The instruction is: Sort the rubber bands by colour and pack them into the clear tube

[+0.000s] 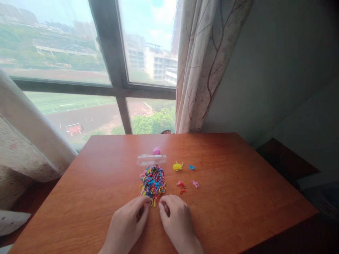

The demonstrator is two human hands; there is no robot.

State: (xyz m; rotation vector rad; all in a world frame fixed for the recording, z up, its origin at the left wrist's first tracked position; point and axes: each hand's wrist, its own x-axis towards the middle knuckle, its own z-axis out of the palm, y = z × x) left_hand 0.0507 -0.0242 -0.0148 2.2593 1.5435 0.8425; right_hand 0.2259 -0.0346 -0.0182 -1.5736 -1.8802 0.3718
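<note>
A heap of small multicoloured rubber bands (153, 180) lies on the wooden table in front of me. At its near left edge is my left hand (129, 219), thumb and fingers pinched together; what they hold, if anything, is too small to make out. My right hand (177, 214) is closed in a similar way at the near right edge, its fingertips partly hidden. A few yellow bands (154, 202) stick out between the two hands. Sorted to the right are small groups of yellow bands (177, 166), blue bands (191, 167), red bands (181, 184) and pink bands (195, 183).
Behind the heap, a clear plastic bottle-shaped container (151, 160) lies on its side, with a pink cap-like piece (157, 151) beyond it. The brown table (225, 197) reaches to a window (119, 88) with curtains (201, 63). A wall stands at right.
</note>
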